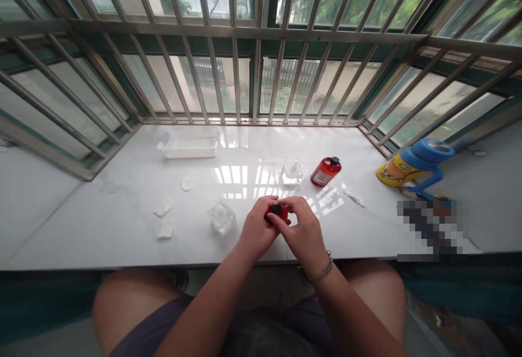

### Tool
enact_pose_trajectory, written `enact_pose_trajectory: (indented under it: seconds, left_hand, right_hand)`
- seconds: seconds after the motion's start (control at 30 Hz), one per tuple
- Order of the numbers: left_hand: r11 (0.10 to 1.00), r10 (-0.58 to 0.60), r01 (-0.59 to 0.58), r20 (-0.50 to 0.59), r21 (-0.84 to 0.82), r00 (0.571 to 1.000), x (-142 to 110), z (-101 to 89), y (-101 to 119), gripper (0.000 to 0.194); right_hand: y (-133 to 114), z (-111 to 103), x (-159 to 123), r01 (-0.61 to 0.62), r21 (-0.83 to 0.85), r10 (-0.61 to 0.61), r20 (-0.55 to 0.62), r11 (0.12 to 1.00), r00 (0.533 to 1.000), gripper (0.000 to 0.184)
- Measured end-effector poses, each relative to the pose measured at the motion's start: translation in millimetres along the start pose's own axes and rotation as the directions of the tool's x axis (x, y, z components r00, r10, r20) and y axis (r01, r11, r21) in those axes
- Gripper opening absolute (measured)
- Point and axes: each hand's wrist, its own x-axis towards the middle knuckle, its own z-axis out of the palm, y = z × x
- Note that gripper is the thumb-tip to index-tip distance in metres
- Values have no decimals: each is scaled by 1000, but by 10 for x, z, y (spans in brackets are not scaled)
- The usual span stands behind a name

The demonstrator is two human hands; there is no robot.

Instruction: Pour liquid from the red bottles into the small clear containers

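A small red bottle (285, 215) with a black cap is held upright between my two hands, low over the near part of the white counter. My left hand (260, 227) wraps around its left side. From the right, my right hand (300, 227) closes on it, with thumb and fingers near the cap. Much of the bottle is hidden by my fingers. Left of my hands sits a clear glass container (222, 217). Beyond them stands a second clear container (292, 172), beside another red bottle (325, 173) with a black cap and a pale label.
A white plastic basket (190, 152) lies at the back left of the counter (122, 194). Crumpled white pieces (163, 207) are scattered on the left, and another white scrap (354, 196) on the right. A blue-and-yellow handled tumbler (402, 166) stands far right. Metal window bars rise behind.
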Motion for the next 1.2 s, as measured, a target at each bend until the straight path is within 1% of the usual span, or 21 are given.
enact_pose_trajectory:
  seconds: [0.1,0.2,0.27,0.33,0.4,0.47,0.57,0.63,0.7,0.77,0.8,0.87,0.93,1.07,1.13,1.2]
  left_hand:
    - [997,-69,68,-39,-27,997,-22,21,7,30]
    - [987,-125,114,-94,-113,988,-10,45,-8,45]
    - [981,-131,115,-96,-157,987,-1,56,-17,53]
    - [987,-101,91,-67,-136,993,4,59,-17,58]
    - [992,-73,67,-49,-103,996,6,59,-11,55]
    - [990,-81,73,-61,-120,995,3,66,-6,49]
    - [976,-125,107,-85,-187,988,-2,83,-6,51]
    - [973,-128,110,-81,-201,988,-2,85,-9,53]
    - [978,-119,108,-57,-177,991,3,72,-9,56]
    - [988,-107,103,-32,-116,994,8,53,-5,60]
    - [991,-103,101,-26,-86,994,10,44,-3,59]
    - [994,-100,98,-36,-49,994,9,37,-4,50]
    - [994,-104,101,-57,-52,993,4,42,-12,44]
    - [991,-106,99,-70,-94,992,-5,58,-27,50]
    - [991,-101,96,-54,-94,993,-4,55,-20,55]
    - [993,-94,91,-38,-73,995,-1,48,-6,57]
  right_hand:
    - [-2,46,-1,-10,-11,10,-7,1000,1000,24]
    - [10,61,-2,-29,-6,29,-9,1000,1000,27]
    - [21,58,-5,-41,-7,40,-14,999,999,31]
    - [33,52,-12,-59,-3,59,-17,998,998,37]
    - [43,47,-21,-81,7,81,-18,997,997,41]
    - [51,44,-28,-96,12,96,-18,995,995,42]
    - [62,44,-30,-100,-7,100,-14,995,995,38]
    - [67,49,-24,-92,-29,91,-10,995,996,33]
    - [68,55,-17,-76,-47,76,-8,996,997,28]
    - [65,61,-10,-69,-57,69,-10,996,998,26]
    - [61,63,-8,-73,-56,72,-13,996,997,26]
    - [55,64,-4,-93,-48,92,-22,994,995,28]
    - [52,63,-2,-113,-39,112,-29,993,993,29]
    - [55,62,-1,-112,-32,111,-22,993,994,27]
    - [57,63,0,-108,-33,108,-17,994,994,25]
    - [56,65,-1,-108,-33,108,-14,994,994,25]
